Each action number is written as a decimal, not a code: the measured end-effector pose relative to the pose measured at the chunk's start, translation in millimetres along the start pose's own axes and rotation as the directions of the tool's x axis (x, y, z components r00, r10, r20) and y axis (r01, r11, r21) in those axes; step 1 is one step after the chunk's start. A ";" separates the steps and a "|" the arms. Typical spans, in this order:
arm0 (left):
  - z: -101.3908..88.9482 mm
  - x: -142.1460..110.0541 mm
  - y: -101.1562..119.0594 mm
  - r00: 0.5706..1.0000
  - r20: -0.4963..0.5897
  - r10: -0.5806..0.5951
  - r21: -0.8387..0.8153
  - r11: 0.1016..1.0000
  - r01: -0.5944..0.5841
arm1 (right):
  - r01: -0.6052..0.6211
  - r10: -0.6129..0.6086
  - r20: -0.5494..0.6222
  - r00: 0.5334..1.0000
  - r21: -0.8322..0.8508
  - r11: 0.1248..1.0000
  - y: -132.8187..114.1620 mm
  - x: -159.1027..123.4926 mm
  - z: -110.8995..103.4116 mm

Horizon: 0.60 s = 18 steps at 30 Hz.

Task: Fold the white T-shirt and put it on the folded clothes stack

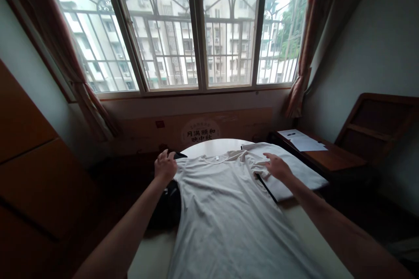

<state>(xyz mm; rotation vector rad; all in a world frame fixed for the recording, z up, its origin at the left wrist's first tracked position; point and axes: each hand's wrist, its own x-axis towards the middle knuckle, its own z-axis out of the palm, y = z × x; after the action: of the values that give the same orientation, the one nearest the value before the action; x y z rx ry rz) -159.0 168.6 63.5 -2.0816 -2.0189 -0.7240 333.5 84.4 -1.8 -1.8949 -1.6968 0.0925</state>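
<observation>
A white T-shirt (222, 200) is spread over a round white table (209, 143), its neckline at the far side and its body running toward me. At its left sleeve is my left hand (165, 166), fingers curled at the cloth's edge. My right hand (278, 166) hovers by the rumpled right sleeve, fingers stretched out and apart, with nothing visible in them. Beside that sleeve lies a folded white cloth (294, 178) with a dark edge. A black item (168, 207), its kind unclear, sits under my left forearm.
On the right, papers (306, 141) lie on a brown wooden surface (343, 159) beside a wooden chair back (373, 126). A cardboard panel (147, 126) with printed characters stands behind the table, below a barred window (176, 43). An orange-brown cabinet (36, 174) is at left.
</observation>
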 end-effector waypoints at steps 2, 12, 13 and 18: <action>0.0 -16.5 33.9 0.983 0.004 0.182 -0.027 0.983 -0.182 | -0.059 0.059 0.017 0.998 -0.006 0.998 30.6 18.0 -8.7; 51.6 -103.2 233.9 0.732 0.270 0.626 -0.495 0.742 -0.452 | -0.126 0.111 0.131 0.985 0.114 0.985 83.1 39.7 12.0; 58.7 -107.1 249.6 0.723 0.271 0.636 -0.507 0.733 -0.454 | -0.132 0.114 0.137 0.984 0.134 0.982 85.2 42.1 12.2; 89.3 -113.5 306.6 0.747 0.282 0.602 -0.521 0.750 -0.407 | -0.158 0.112 0.181 0.977 0.263 0.952 94.4 48.1 9.3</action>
<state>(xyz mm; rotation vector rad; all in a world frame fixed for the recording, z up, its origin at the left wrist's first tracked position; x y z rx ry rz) 162.6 80.2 3.2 -3.1279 -1.3501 -0.6742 422.1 131.0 -37.5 -1.8287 -1.5610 0.5270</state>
